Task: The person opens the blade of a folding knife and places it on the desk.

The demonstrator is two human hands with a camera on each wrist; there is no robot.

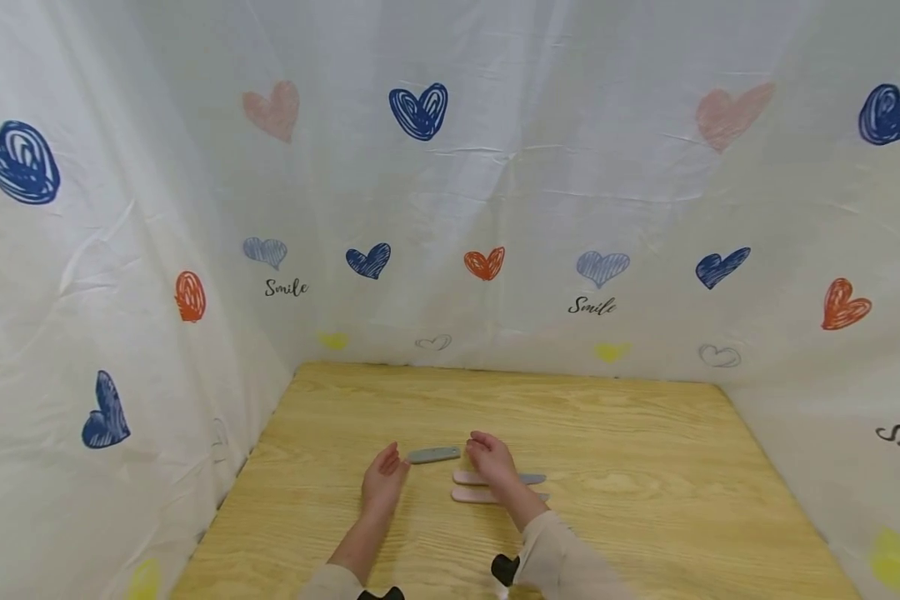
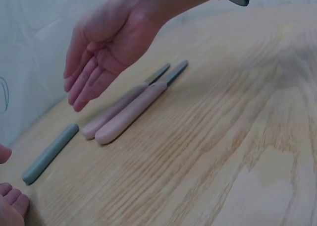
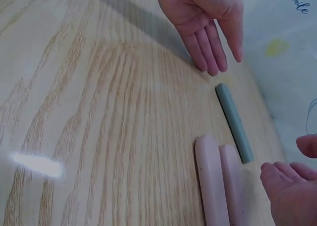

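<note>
A slim grey-green handle-shaped piece [image 1: 433,455] with rounded ends lies on the wooden table between the two hands. Its exact kind is unclear. My left hand [image 1: 384,479] is just beyond its left end, fingers relaxed, holding nothing. Near the other end, my right hand [image 1: 491,458] hovers with loosely extended fingers and an empty palm. Under the right hand and wrist, two knives with pale pink handles and grey blades lie side by side, the nearer knife [image 2: 131,114] and the farther knife [image 2: 116,107]. In the head view, the right arm covers their middles.
The wood-grain table [image 1: 645,467] meets a white curtain [image 1: 450,192] printed with hearts at the back and both sides. Dark wrist straps, one of them the right strap [image 1: 505,569], sit at the sleeves.
</note>
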